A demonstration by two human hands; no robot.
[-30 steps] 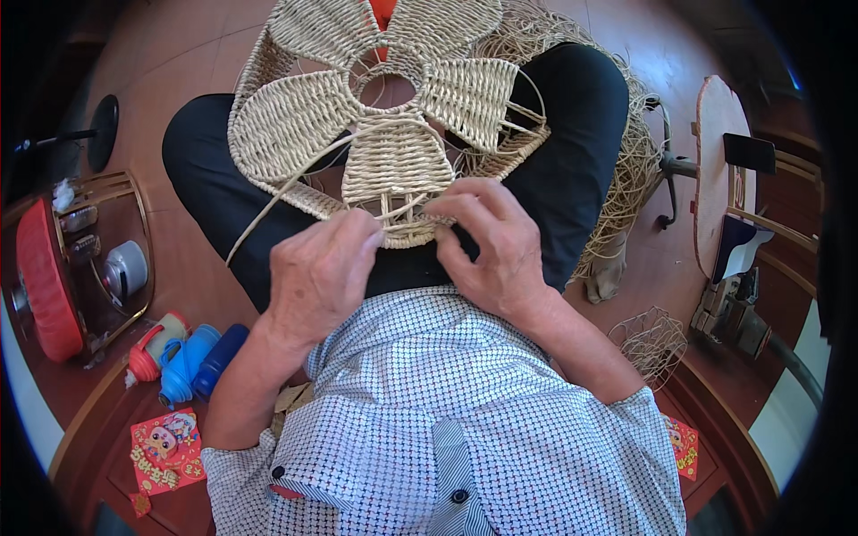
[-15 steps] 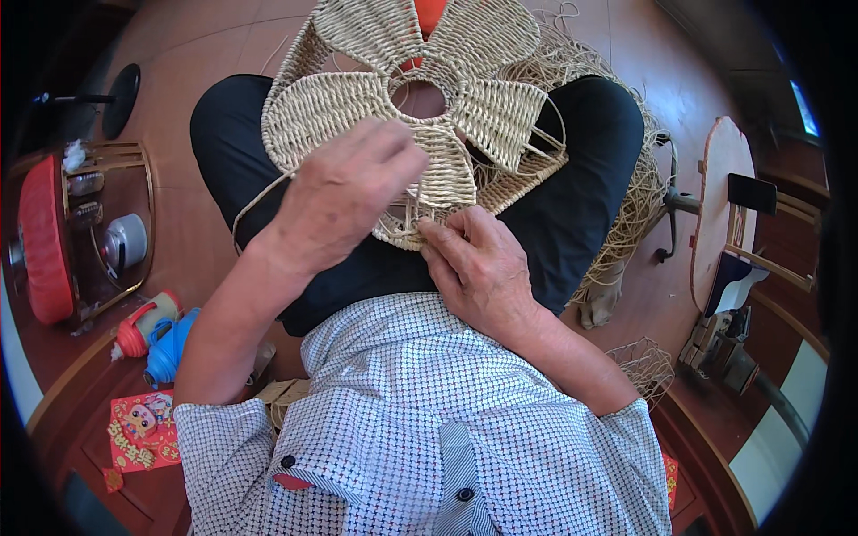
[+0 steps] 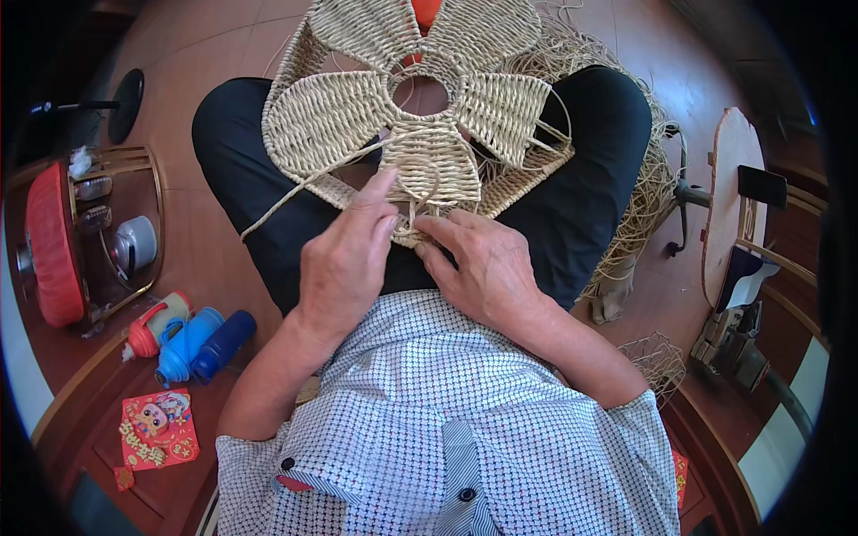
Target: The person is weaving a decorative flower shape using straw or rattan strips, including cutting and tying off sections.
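A woven straw-coloured piece with petal-shaped panels (image 3: 326, 112) round an open ring lies across my lap. My right hand (image 3: 487, 268) grips its near edge, below the panel closest to me, fingertips pressed onto the strands. Beside that edge is my left hand (image 3: 344, 268), its index finger stretched toward the nearest panel and the thumb apart from it; its lower fingers are partly hidden. A loose twisted cord (image 3: 313, 179) runs from my left thigh up to the weave, and a small loop (image 3: 435, 183) curls over the nearest panel. Bare uprights show at the near edge.
A large tangle of cord (image 3: 639, 210) lies beyond my right knee. To the left are a red round stool seat (image 3: 54, 241), a blue bottle (image 3: 222, 347), a light-blue flask (image 3: 189, 344) and a red decorated paper (image 3: 161, 429). A wooden round board (image 3: 726, 205) stands at right.
My left hand has come down and off the weave, uncovering the nearest panel, the cord and a loop. My right hand stays at the near edge.
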